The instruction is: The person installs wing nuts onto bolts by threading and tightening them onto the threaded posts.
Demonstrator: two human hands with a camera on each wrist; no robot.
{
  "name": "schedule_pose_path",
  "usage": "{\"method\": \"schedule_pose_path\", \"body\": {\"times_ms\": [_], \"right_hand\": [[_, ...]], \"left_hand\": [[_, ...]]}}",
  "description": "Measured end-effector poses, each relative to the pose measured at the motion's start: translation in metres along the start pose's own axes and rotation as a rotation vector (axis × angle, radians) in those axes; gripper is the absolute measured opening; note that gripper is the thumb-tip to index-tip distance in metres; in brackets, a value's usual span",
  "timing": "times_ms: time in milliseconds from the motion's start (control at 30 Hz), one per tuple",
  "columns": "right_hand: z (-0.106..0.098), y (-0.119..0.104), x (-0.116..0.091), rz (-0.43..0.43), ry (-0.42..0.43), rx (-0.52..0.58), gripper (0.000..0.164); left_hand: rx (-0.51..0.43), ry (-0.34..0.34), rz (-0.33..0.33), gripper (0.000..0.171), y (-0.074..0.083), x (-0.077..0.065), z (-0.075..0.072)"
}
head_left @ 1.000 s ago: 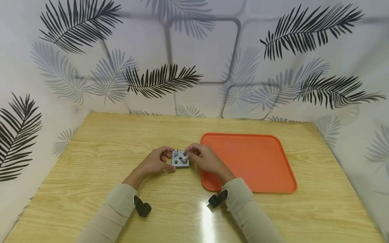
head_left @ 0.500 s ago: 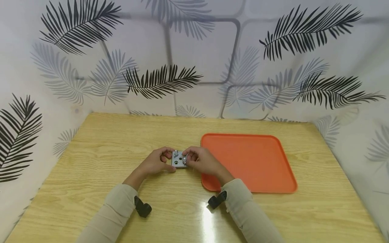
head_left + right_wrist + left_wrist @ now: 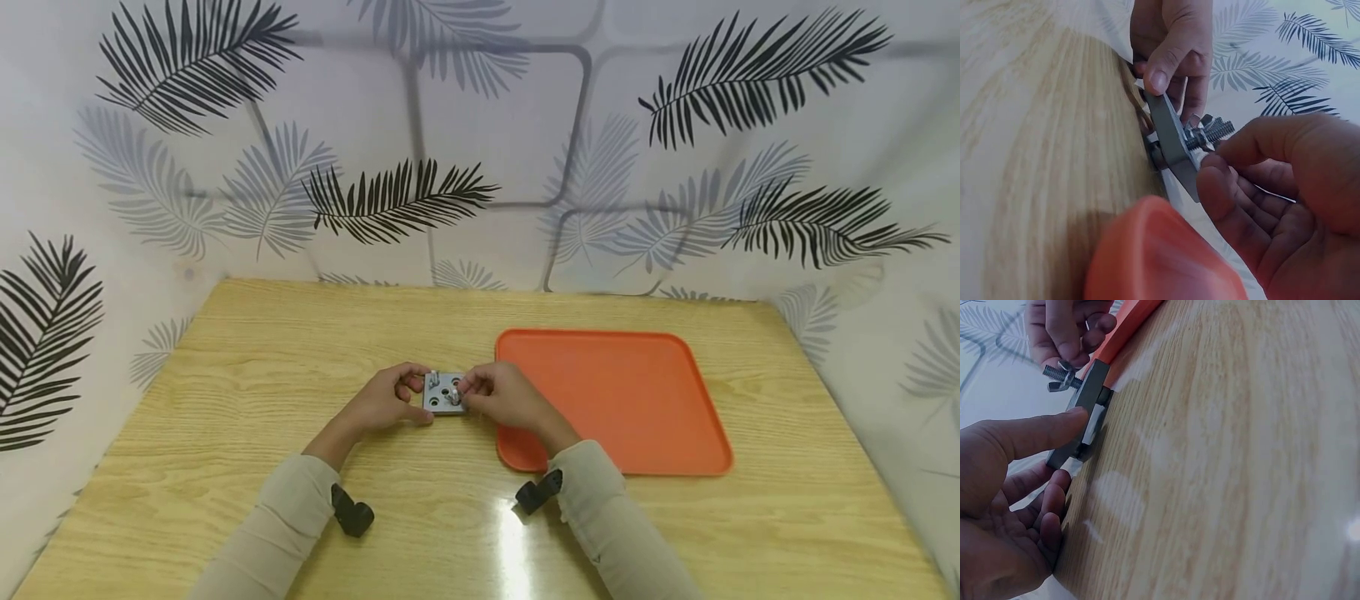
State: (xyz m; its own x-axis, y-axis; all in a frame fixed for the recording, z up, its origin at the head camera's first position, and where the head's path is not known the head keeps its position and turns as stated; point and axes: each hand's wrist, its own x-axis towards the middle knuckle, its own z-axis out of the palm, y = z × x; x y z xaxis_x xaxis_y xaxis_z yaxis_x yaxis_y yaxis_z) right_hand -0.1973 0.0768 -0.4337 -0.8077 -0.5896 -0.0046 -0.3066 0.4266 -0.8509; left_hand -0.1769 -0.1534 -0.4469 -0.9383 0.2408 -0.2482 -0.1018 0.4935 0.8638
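A small grey metal plate (image 3: 442, 409) with several holes sits slightly raised above the wooden table, bolt heads (image 3: 1157, 154) showing on its underside. My left hand (image 3: 386, 402) grips its left side, thumb on the near edge and fingers at the far side. On the plate's near right, a wing nut (image 3: 1057, 386) is threaded on a bolt (image 3: 1217, 130) whose end sticks out past it. My right hand (image 3: 507, 397) pinches this wing nut with thumb and index finger. A second wing nut (image 3: 434, 379) stands at the plate's far left corner.
An orange-red tray (image 3: 615, 400) lies to the right on the wooden table (image 3: 300, 333), its left rim close by my right hand. Behind the table hangs a pale leaf-patterned backdrop (image 3: 495, 242). Each wrist carries a black camera (image 3: 352, 511).
My right fingers came in over the wing nut, covering it half a second ago, and have since drawn back slightly right, uncovering part of it. My left hand and the plate stay put.
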Motion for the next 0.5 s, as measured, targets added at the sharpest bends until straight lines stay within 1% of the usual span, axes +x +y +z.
{"method": "schedule_pose_path", "body": {"times_ms": [133, 267, 400, 500], "right_hand": [[0.0002, 0.004, 0.0007, -0.016, 0.021, 0.008, 0.014], [0.0036, 0.0051, 0.0031, -0.029, 0.061, -0.02, 0.017], [0.0052, 0.004, 0.0034, -0.018, 0.061, -0.031, 0.015], [0.0039, 0.0033, 0.0023, -0.006, 0.049, -0.031, 0.012]], "left_hand": [[0.001, 0.001, -0.001, 0.064, -0.0004, 0.0003, 0.0], [-0.003, 0.005, -0.01, 0.063, -0.0002, 0.0004, -0.0002], [-0.001, 0.002, -0.023, 0.063, -0.0003, 0.0007, 0.0], [0.009, 0.0, -0.02, 0.064, -0.0009, 0.0009, -0.0004]]}}
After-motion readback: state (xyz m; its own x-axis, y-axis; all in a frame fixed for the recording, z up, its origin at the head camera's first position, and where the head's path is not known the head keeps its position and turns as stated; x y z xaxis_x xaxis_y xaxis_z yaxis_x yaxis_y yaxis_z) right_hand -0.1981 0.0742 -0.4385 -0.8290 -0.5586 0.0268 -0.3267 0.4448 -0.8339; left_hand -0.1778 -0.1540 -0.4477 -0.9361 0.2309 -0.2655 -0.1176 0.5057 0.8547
